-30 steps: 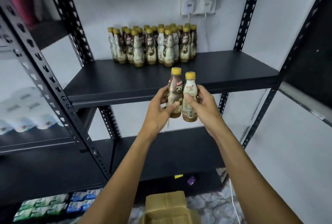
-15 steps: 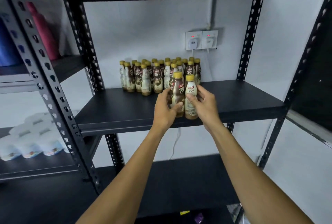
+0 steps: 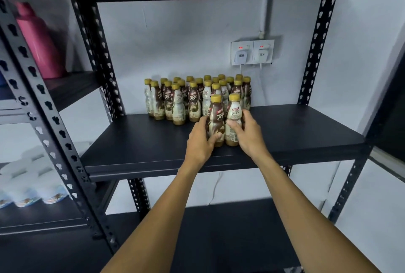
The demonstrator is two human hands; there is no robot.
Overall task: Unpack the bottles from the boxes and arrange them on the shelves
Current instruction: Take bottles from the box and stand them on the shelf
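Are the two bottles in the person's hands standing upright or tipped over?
Upright: the brown bottle in the left hand and the white bottle in the right hand both point caps up.

Matt black metal shelf (image 3: 285,128); glossy plastic bottles (image 3: 195,99), gold caps.

Your two front bottles: the brown-swirl bottle (image 3: 217,119) is dark brown with a cream swirl, a red logo patch and white "78" print. The cream bottle (image 3: 234,117) is mostly cream-white with a tan base. Both have gold-yellow caps. Bottle group (image 3: 175,101) toward the shelf's back edge: same brown-and-cream mix, gold caps. Shelf (image 3: 153,147) matte black. Uprights (image 3: 315,49) black, regular punched-hole pattern. Wall (image 3: 175,42) pale grey-white. Sockets (image 3: 252,52) white, red lights. Flask (image 3: 39,40) beyond the left edge is pink.
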